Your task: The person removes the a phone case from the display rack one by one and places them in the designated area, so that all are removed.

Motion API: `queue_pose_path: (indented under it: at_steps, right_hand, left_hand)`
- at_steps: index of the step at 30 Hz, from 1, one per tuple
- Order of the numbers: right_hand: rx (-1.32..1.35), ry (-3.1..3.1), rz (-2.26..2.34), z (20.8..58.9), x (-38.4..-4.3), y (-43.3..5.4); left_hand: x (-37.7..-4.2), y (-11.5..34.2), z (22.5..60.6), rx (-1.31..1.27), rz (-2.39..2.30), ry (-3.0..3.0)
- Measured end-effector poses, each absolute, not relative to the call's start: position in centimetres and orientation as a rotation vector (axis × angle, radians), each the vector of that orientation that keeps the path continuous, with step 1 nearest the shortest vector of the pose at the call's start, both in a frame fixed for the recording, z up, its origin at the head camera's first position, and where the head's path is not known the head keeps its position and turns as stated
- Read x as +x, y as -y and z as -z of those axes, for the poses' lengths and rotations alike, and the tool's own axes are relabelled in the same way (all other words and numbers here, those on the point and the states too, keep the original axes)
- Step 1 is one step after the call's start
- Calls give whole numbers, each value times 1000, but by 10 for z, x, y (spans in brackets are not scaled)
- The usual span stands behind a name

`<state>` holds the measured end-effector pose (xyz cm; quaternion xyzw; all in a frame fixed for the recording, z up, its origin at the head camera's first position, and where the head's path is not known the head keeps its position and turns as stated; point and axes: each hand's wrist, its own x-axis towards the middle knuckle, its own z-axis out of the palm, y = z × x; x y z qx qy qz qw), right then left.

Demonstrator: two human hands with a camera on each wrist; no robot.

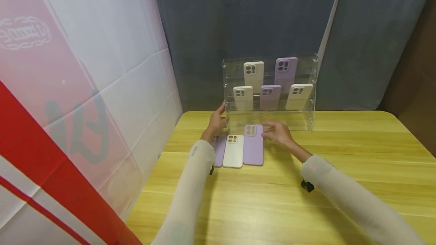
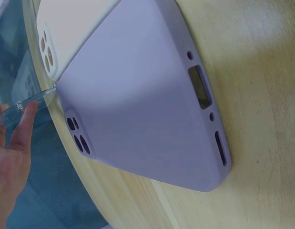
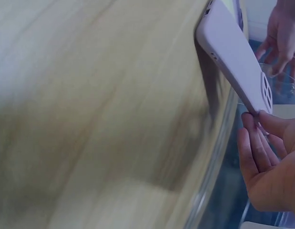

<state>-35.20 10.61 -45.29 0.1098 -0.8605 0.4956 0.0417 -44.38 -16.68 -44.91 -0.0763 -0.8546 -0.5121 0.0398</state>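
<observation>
My right hand [image 1: 277, 133] pinches the upper corner of a purple phone case [image 1: 253, 148] between thumb and fingers; in the right wrist view, that case [image 3: 235, 59] tilts up off the table. Beside it lie a white phone case [image 1: 233, 156] and another purple phone case [image 1: 219, 153], the latter partly covered by my left forearm. With my left hand [image 1: 216, 123] I grip the left side panel of a clear acrylic display stand [image 1: 289, 119]. The left wrist view shows the left purple case [image 2: 133, 90] up close, flat on the wood, camera cutouts toward the stand.
On the stand's upper tiers several cases lean back, among them a white case [image 1: 253, 76] and a purple case [image 1: 286, 71]. Behind the wooden table [image 1: 340, 169] hangs a dark grey curtain [image 1: 245, 14]. A printed white sheet [image 1: 119, 41] borders the left side.
</observation>
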Motion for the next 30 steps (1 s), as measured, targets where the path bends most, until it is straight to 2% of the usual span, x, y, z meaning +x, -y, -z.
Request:
queue_pose_path:
  at_steps: [10, 30]
  right_hand:
    - [246, 2715, -1487, 469, -352, -104]
    - [238, 2663, -1654, 486, -355, -101]
  left_hand:
    - [-443, 163, 450, -243, 1560, 2622]
    - [-438, 166, 445, -224, 1563, 2632]
